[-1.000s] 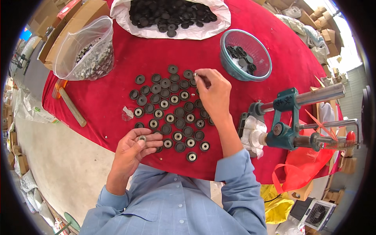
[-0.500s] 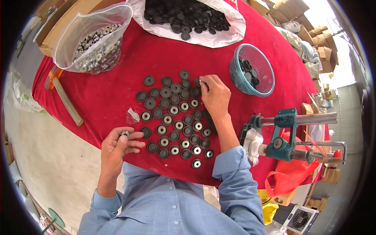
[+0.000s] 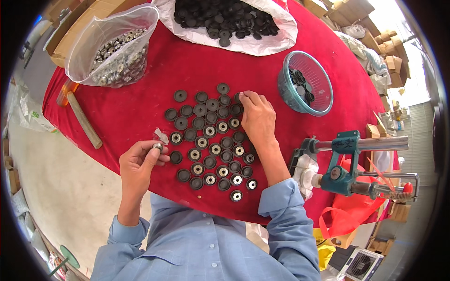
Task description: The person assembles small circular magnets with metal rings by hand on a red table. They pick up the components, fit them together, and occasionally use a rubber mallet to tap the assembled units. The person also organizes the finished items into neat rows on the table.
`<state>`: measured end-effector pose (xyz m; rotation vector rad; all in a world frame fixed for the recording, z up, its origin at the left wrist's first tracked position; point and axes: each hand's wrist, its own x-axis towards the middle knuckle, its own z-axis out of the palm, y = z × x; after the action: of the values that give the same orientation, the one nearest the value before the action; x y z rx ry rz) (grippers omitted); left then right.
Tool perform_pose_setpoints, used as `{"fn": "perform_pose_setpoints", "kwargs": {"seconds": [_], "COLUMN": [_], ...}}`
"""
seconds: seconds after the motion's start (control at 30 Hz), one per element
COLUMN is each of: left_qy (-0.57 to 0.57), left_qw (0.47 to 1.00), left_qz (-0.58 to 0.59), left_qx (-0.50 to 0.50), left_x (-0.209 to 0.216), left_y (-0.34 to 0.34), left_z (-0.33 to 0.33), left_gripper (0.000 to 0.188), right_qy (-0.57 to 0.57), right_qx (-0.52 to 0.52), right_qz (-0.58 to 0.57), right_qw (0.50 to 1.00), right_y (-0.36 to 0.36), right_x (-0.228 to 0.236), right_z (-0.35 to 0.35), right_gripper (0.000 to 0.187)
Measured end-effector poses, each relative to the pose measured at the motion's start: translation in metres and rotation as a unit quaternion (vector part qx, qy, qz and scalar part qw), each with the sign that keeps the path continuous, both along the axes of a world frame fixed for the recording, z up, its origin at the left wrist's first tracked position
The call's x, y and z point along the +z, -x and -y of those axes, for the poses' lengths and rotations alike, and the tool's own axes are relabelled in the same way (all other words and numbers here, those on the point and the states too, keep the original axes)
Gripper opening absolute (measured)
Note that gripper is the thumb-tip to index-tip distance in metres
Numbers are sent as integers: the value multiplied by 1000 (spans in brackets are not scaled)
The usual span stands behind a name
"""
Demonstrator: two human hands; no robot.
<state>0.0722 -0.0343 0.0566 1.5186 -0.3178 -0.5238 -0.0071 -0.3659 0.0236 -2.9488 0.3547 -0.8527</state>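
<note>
My left hand [image 3: 139, 161] is at the near left of the caps, its thumb and fingers closed round a small shiny metal bearing [image 3: 158, 146]. At the far right of the group, my right hand [image 3: 258, 117] has its fingertips pinched together at the edge of a black round cap [image 3: 237, 98]. Whatever those fingertips hold is hidden. Many black round caps [image 3: 200, 110] lie in loose rows on the red cloth [image 3: 136, 117]. Several nearer ones have a metal bearing [image 3: 215, 149] seated in the middle; most of the farther ones show only black.
A clear plastic bag [image 3: 77, 65] of metal bearings stands far left, beside a hammer [image 3: 84, 121]. A white sack [image 3: 281, 44] of black caps lies at the back. To the right are a blue-green basket [image 3: 323, 96] with black caps and a green hand press [image 3: 344, 164].
My left hand has shifted slightly up and right, still holding the bearing. My right fingertips stay at the same cap, with the hand turned a little. The whole view has shifted slightly.
</note>
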Motion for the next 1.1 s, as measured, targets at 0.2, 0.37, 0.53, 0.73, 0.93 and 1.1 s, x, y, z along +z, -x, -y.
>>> {"fn": "perform_pose_setpoints", "kwargs": {"seconds": [0.2, 0.37, 0.53, 0.73, 0.93, 1.1], "left_qy": [-36, -105, -148, -161, -186, -217], "left_qw": [979, 929, 884, 843, 812, 764], "left_qz": [201, 354, 443, 506, 539, 582], "left_qx": [0, -17, -34, -84, -124, -173], "left_x": [-3, -1, -18, -31, -30, -15], "left_y": [-23, -33, -38, -48, -51, -52], "left_z": [21, 38, 51, 60, 57, 51], "left_gripper": [20, 22, 23, 26, 37, 46], "right_qy": [27, 1, 1, 12, -8, -7], "right_qx": [-3, -22, -28, -44, -45, -45], "right_qz": [-23, -9, -6, -12, -8, 8], "right_qw": [999, 1000, 1000, 999, 999, 999], "right_y": [-5, 2, 7, 5, 6, 4], "right_x": [-4, -11, -15, -9, -11, -12], "right_z": [-6, -20, -25, -22, -24, -25], "right_gripper": [33, 38, 39, 40, 40, 39]}}
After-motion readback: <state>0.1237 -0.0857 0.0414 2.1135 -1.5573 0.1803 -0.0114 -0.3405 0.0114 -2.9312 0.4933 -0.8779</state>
